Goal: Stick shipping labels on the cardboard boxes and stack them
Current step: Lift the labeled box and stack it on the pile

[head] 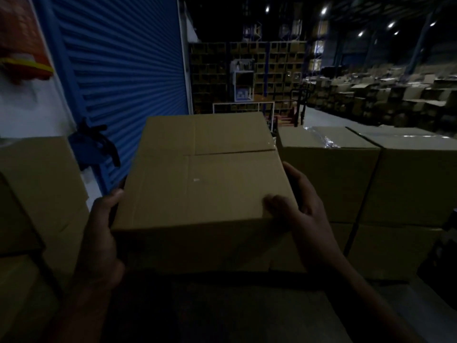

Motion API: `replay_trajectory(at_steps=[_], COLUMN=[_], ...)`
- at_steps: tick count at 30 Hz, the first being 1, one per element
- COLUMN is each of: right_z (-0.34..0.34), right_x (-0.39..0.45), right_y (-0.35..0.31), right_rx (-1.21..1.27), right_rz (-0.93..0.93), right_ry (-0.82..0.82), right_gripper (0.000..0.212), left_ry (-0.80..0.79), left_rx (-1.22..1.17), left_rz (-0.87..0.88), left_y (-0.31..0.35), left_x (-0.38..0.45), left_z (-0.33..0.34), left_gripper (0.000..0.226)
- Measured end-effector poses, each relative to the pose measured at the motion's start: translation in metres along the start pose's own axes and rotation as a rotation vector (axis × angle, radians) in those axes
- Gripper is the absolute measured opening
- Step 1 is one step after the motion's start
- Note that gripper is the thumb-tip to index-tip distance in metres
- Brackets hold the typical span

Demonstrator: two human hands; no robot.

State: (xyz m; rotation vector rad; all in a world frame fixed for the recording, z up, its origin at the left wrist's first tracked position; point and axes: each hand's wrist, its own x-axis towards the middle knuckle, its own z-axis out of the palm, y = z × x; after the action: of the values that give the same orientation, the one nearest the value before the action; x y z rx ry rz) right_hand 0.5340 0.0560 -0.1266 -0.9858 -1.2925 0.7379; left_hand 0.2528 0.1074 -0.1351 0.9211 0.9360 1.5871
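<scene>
- Carrying a plain brown cardboard box in front of the body, the person has a hand on each of its side walls, which keeps it level and its taped top facing up
- left hand wraps the box's left near corner, the thumb up along the edge and the fingers hidden behind the side wall, so it grips the box, though how far the fingers reach I cannot tell
- right hand clamps the right near corner, with the thumb lying on the top face and the fingers curled round the side; a two-sided squeeze like this probably suits a box too wide for one hand
- no shipping label shows on the box's top, only a small pale speck near the middle, so my guess is that labelling is not yet done, or the label sits on a face I cannot see
- right of the held box, a stack of brown cardboard boxes stands in two layers with glossy tape across the tops, and it looks a likely place to set this one
- left of the held box, more brown cartons are piled near the frame edge
- behind the held box hangs a blue ribbed roller shutter, and farther back, dim warehouse racks of cartons
- what lies under the box is too dark to tell
</scene>
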Motion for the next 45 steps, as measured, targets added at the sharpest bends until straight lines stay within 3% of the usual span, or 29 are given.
replay_trajectory(at_steps=[5, 8, 12, 21, 26, 33, 36, 40, 45], right_z=[-0.016, -0.035, -0.052, -0.062, -0.066, -0.063, -0.063, -0.057, -0.028], right_x=[0.08, 0.125, 0.164, 0.202, 0.209, 0.205, 0.203, 0.197, 0.177], right_y=[-0.005, -0.001, 0.019, 0.066, 0.081, 0.09, 0.09, 0.086, 0.083], right_rx=[-0.035, -0.251, -0.528, -0.966, -1.14, -1.256, -1.302, -1.336, -1.237], right_rz=[0.011, 0.034, -0.008, -0.233, -0.315, -0.384, -0.388, -0.432, -0.485], right_ry=[-0.127, -0.231, -0.164, 0.088, 0.105, 0.098, 0.101, 0.107, 0.087], right_gripper=[0.084, 0.102, 0.104, 0.08, 0.065, 0.053, 0.051, 0.049, 0.037], left_ry=[-0.068, -0.068, -0.11, -0.107, -0.082, -0.127, -0.146, -0.132, -0.007], left_rx=[0.009, 0.019, 0.069, 0.228, 0.272, 0.319, 0.346, 0.426, 0.634], left_rz=[0.125, 0.104, 0.064, 0.011, -0.007, 0.02, 0.096, 0.224, 0.439], left_y=[0.003, -0.009, -0.028, -0.07, -0.093, -0.111, -0.106, -0.099, -0.099], left_x=[0.057, 0.101, 0.149, 0.237, 0.255, 0.252, 0.247, 0.223, 0.197], left_z=[0.048, 0.073, 0.101, 0.124, 0.124, 0.122, 0.123, 0.13, 0.117], left_gripper=[0.031, 0.025, 0.016, 0.039, 0.036, 0.052, 0.074, 0.071, 0.076])
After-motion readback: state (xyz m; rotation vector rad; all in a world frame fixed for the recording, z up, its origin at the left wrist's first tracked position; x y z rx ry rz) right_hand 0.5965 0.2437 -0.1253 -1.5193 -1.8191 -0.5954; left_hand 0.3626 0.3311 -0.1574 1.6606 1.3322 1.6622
